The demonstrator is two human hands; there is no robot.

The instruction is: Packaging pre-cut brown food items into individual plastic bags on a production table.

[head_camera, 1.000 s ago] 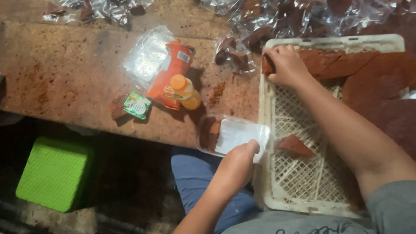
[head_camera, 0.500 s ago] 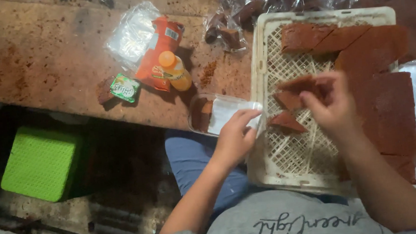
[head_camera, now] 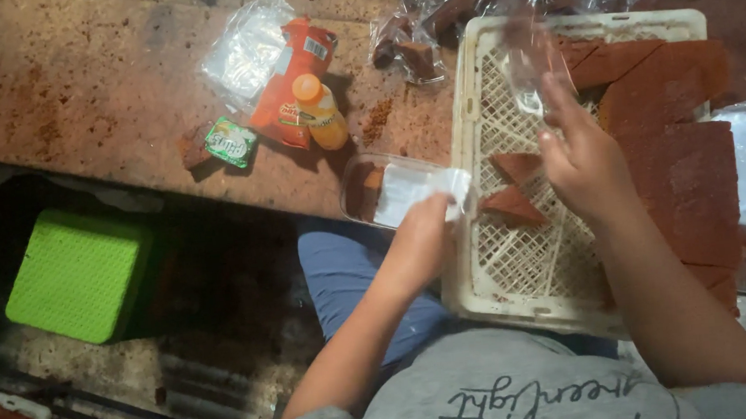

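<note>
Fingers of the left hand pinch a clear plastic bag at the crate's nine o'clock edge. Right hand, at twelve o'clock over the crate, grasps a clear wrapper; brown slabs lie beyond.

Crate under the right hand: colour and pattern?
Cream-white lattice crate, seen in the head view.
</note>
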